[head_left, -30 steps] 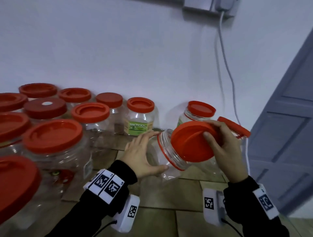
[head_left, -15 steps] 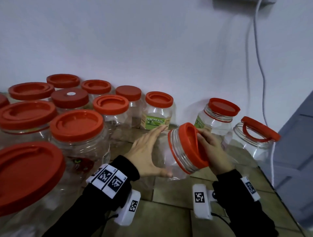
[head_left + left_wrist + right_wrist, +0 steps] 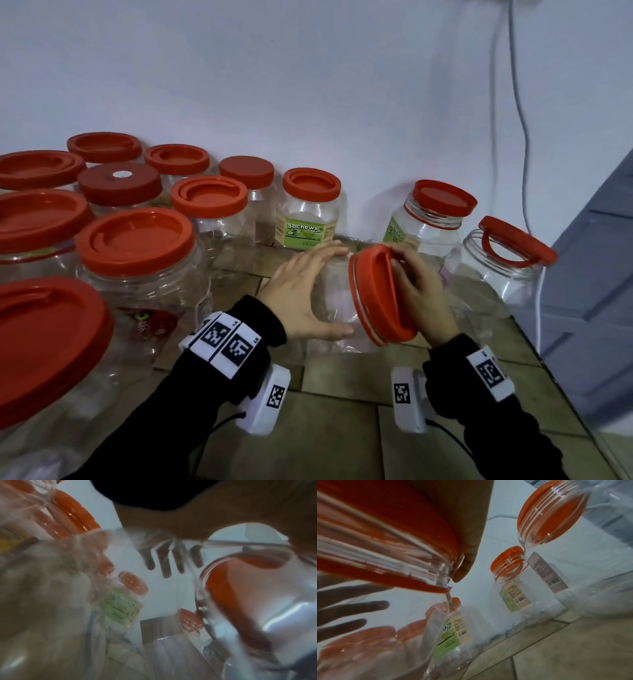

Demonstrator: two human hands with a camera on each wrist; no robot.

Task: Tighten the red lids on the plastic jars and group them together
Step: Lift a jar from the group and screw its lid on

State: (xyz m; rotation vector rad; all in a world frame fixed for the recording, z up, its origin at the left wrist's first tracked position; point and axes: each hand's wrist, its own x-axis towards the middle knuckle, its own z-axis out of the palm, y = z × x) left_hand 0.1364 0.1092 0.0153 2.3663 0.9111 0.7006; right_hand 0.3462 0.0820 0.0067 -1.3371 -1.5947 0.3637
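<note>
Head cam has the right hand [image 3: 419, 294] clamped on the round red plastic lid [image 3: 378, 294] of a tilted clear plastic jar [image 3: 337, 301], left hand [image 3: 301, 291] spread flat on it, two loose-lidded jars [image 3: 503, 260] beyond the grip left, I'd guess.

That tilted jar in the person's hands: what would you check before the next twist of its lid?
1. Left hand steadies the tilted jar: ok, fingers spread on its side.
2. Right hand grips the red lid: ok.
3. Lid square on the threads: cannot tell.
4. Lid fully tight: cannot tell.
5. Neighbouring handled jar closed: not ok, its lid sits tilted.
</note>
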